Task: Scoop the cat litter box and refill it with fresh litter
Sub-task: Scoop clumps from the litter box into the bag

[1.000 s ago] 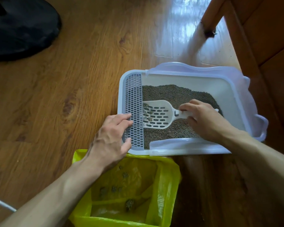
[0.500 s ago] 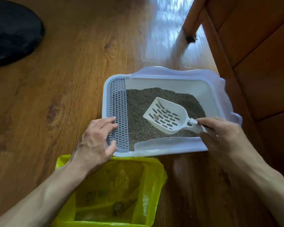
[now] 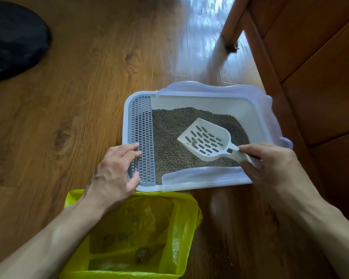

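Note:
A white litter box [image 3: 214, 100] with a pale lilac rim sits on the wooden floor, holding grey-brown litter [image 3: 169, 137]. A grey grid step [image 3: 142, 125] runs along its left end. My right hand [image 3: 270, 164] grips the handle of a white slotted scoop [image 3: 206, 139], which is raised over the litter with a small clump on it. My left hand [image 3: 113, 176] rests on the box's near left corner, fingers on the grid. A yellow plastic bag [image 3: 181, 228] stands open just in front of the box, with several clumps inside.
Wooden furniture [image 3: 310, 67] rises close along the right side of the box, one leg [image 3: 230, 29] behind it. A black round object [image 3: 14, 41] lies at the far left. Bare wooden floor [image 3: 69, 117] spreads to the left of the box.
The scoop was lifted out of the litter by the grid and drawn back to the right, tilted up. My left hand stayed on the box corner. The view shifted slightly.

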{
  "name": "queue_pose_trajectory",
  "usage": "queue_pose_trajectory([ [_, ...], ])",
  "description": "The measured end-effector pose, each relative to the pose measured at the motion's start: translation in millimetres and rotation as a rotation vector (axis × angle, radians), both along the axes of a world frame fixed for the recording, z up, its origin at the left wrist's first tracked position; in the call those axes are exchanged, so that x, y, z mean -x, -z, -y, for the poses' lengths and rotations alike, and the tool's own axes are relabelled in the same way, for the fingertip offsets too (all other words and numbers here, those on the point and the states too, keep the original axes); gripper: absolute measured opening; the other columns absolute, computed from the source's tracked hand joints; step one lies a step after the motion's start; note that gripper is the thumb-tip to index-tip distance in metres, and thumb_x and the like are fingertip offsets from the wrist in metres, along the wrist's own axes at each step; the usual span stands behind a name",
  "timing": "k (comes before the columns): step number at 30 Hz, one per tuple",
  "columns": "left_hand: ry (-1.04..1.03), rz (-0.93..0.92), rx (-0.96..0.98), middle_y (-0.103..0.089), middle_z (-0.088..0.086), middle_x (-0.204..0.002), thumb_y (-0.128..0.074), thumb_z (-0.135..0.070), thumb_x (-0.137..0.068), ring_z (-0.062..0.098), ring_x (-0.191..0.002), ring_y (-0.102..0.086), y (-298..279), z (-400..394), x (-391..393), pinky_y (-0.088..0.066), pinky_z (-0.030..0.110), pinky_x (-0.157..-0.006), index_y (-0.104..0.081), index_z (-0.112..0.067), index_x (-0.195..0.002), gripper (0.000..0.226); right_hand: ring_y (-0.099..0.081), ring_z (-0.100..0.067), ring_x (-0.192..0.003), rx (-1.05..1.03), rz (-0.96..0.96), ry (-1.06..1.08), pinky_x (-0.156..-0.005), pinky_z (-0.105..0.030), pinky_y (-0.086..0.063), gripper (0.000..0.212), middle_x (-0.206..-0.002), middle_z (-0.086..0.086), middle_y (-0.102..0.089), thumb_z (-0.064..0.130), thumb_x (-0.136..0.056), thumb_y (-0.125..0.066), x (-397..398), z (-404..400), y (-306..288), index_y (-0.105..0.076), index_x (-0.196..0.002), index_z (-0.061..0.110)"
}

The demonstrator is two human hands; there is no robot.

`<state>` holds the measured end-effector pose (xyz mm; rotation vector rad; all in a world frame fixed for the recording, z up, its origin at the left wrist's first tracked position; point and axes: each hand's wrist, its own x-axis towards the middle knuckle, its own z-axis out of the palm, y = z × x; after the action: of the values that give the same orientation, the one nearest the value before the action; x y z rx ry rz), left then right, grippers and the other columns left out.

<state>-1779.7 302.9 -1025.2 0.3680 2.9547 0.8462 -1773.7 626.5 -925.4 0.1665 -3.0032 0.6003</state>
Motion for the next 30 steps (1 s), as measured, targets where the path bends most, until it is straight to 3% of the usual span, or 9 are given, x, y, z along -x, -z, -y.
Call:
queue_pose_trajectory([
  [13,0.004,-0.003,0.023,-0.06,0.008,-0.134,-0.079,-0.005,-0.07,0.03,-0.12,-0.053,3,0,0,-0.036,0.032,-0.103,-0.067,-0.004,-0.121,0.052,-0.065,-0.018,-0.079,0.055,0.024,0.009,-0.072,-0.034,-0.052,0.022,-0.087,0.004,-0.067,0.007,-0.083,-0.072,-7,-7,-2,-0.074,-0.103,0.015],
  [17,0.001,-0.007,0.027,-0.06,0.009,-0.134,-0.079,-0.004,-0.07,0.03,-0.119,-0.054,2,-1,0,-0.036,0.032,-0.103,-0.067,-0.004,-0.12,0.052,-0.066,-0.022,-0.082,0.01,0.004,0.014,-0.074,-0.039,-0.055,0.025,-0.092,-0.002,-0.071,0.006,-0.082,-0.071,-7,-9,-2,-0.074,-0.106,0.013],
  [23,0.0,-0.011,0.034,-0.06,0.008,-0.135,-0.079,-0.004,-0.071,0.029,-0.121,-0.052,3,-2,0,-0.035,0.031,-0.104,-0.066,-0.005,-0.122,0.052,-0.066,-0.026,-0.079,-0.041,0.005,0.05,-0.067,-0.045,-0.055,0.025,-0.093,0.0,-0.069,0.011,-0.084,-0.069,-11,-10,-2,-0.072,-0.107,0.019],
  [30,-0.007,-0.012,0.024,-0.058,0.006,-0.137,-0.077,-0.006,-0.073,0.026,-0.124,-0.05,2,-2,-1,-0.033,0.03,-0.106,-0.065,-0.007,-0.124,0.052,-0.062,-0.018,-0.07,0.021,0.015,-0.029,-0.061,-0.04,-0.055,0.031,-0.089,0.005,-0.065,0.01,-0.082,-0.073,-15,1,-10,-0.073,-0.11,0.021],
])
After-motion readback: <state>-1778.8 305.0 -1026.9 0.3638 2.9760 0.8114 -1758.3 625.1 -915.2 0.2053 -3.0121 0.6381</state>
